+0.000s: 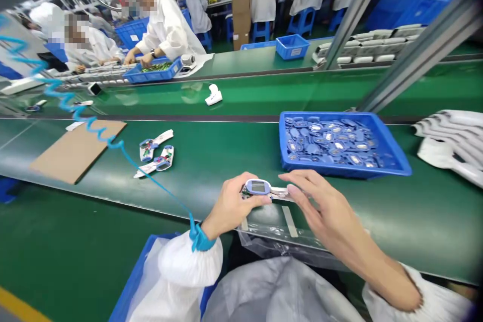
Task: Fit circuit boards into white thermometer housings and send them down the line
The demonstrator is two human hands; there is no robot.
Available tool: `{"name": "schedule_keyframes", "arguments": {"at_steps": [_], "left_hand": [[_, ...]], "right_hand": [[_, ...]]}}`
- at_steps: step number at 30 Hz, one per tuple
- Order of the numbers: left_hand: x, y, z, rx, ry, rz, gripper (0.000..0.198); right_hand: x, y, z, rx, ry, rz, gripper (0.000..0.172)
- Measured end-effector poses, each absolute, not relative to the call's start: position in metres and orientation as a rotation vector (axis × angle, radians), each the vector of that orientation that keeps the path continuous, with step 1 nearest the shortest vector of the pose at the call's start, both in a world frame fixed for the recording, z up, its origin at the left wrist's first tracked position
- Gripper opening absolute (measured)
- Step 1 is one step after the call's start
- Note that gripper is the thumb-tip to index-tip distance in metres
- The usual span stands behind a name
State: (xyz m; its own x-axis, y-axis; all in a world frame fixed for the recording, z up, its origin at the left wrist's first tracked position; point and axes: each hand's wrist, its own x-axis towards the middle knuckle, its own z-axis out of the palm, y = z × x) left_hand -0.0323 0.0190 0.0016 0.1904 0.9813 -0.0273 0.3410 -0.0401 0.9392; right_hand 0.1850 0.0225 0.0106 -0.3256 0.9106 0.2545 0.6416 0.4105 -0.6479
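Now | left hand (230, 202) clamped on display unit (258, 187) | right hand (320, 211) pinching its end

At a green conveyor bench (226, 156), my left hand (230, 204) grips a small blue-faced device (258, 187) while my right hand (320, 206) touches its white end, near a blue tray (392, 158) of parts.

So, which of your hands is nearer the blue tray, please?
Right. The right hand is just before the blue tray; the left hand is further left; both hold a device.
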Motion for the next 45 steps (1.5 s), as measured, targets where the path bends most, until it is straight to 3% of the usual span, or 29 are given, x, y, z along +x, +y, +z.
{"name": "schedule_keyframes", "arguments": {"at_steps": [5,10,17,22,27,30,34,39,45], "left_hand": [[-0.001,0.004,0.014,1.733,1.309,0.824,0.024],[0.013,-0.002,0.015,1.895,1.501,0.699,0.015],[0.010,0.009,0.012,1.173,1.314,0.766,0.029],[0.005,0.011,0.017,0.976,1.271,0.679,0.042],[0.001,0.017,0.013,0.986,1.281,0.601,0.048],[0.001,0.019,0.011,0.994,1.253,0.566,0.051],[0.002,0.018,0.015,0.983,1.287,0.575,0.052],[0.003,0.020,0.023,0.937,1.321,0.604,0.053],[0.001,0.019,0.022,0.965,1.319,0.580,0.052]], "right_hand": [[0.182,0.009,0.029,-1.252,-2.129,0.345,0.015],[0.190,-0.008,0.046,-1.327,-2.163,-0.111,0.026],[0.264,-0.009,-0.021,-1.802,-2.033,0.084,0.049],[0.335,0.006,-0.030,-1.904,-1.861,0.319,0.039],[0.420,0.066,0.000,-2.192,-1.652,-0.034,0.034],[0.449,0.092,0.004,-2.267,-1.630,-0.028,0.028],[0.438,0.084,0.006,-2.230,-1.690,0.171,0.032],[0.363,0.029,0.002,-1.904,-1.980,0.902,0.043],[0.361,0.031,0.000,-2.070,-1.987,0.591,0.037]]}}
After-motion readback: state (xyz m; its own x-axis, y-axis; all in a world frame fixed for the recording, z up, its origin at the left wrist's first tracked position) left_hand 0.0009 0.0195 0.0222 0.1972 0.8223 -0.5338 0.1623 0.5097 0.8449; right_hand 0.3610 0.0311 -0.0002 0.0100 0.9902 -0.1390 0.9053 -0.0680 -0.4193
